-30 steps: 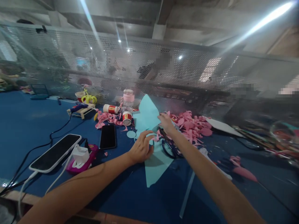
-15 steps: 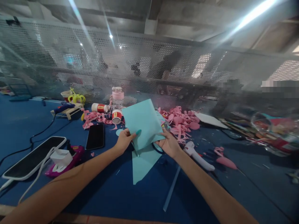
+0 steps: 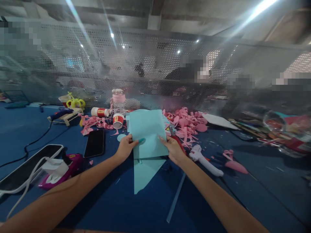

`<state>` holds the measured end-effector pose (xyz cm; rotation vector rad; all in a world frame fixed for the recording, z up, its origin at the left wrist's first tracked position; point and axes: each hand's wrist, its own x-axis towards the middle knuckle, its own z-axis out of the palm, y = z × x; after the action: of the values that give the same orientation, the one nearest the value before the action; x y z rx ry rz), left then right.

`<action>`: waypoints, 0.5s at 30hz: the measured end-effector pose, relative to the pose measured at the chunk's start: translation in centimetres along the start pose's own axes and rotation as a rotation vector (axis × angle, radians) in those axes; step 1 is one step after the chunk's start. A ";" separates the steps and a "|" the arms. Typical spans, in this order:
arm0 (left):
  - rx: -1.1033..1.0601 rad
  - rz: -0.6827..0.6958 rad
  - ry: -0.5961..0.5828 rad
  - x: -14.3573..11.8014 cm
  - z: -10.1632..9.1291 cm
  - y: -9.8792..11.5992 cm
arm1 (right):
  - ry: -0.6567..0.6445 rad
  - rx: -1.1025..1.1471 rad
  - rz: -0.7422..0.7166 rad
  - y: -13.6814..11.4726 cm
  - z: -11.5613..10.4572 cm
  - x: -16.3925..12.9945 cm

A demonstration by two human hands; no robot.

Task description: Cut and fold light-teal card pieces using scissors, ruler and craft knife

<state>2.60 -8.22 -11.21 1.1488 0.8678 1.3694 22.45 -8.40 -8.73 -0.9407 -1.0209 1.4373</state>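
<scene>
Straight ahead of me, lifted off the blue table (image 3: 29,126), a light blue paper sheet (image 3: 147,131) stands nearly upright between my two hands, its face turned toward me and its longer side running up and away from me. My left hand (image 3: 125,148) pinches the lower left edge, thumb on the near face and the other fingers hidden behind; my right hand (image 3: 173,149) is closed on the lower right corner in the same way. Both hands sit at about the same height and equally close to the sheet, so neither is nearer. Just below the sheet a second light blue piece (image 3: 145,171) lies flat on the table, tapering to a point toward me, and I cannot tell whether the two pieces touch. Beyond the sheet on the right is a heap of pink paper scraps (image 3: 187,124). A white glue gun (image 3: 204,159) lies just right of my right wrist. To the left lie a black phone (image 3: 94,147) and, nearer me, a larger device (image 3: 26,165) with a white cable. As for containers, a clear jar with a pink band (image 3: 118,101) stands at the back; I cannot make out what is in it. In front of it sits a small red-and-white cup (image 3: 118,120), and another (image 3: 99,112) lies on its side to its left; what they contain does not show.
</scene>
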 end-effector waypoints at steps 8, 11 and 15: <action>0.017 -0.098 0.051 0.0 -0.1 0.0 | 0.018 -0.088 -0.022 0.3 0.0 -0.1; 0.045 -0.095 0.071 0.0 -0.2 0.2 | 0.027 -0.103 -0.039 0.4 -0.1 -0.2; 0.066 -0.111 0.104 -0.2 -0.1 0.4 | 0.018 -0.150 -0.059 0.5 -0.3 0.0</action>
<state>2.41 -8.42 -10.89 1.0703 1.0432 1.3268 22.55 -8.40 -9.33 -1.0210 -1.1462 1.3153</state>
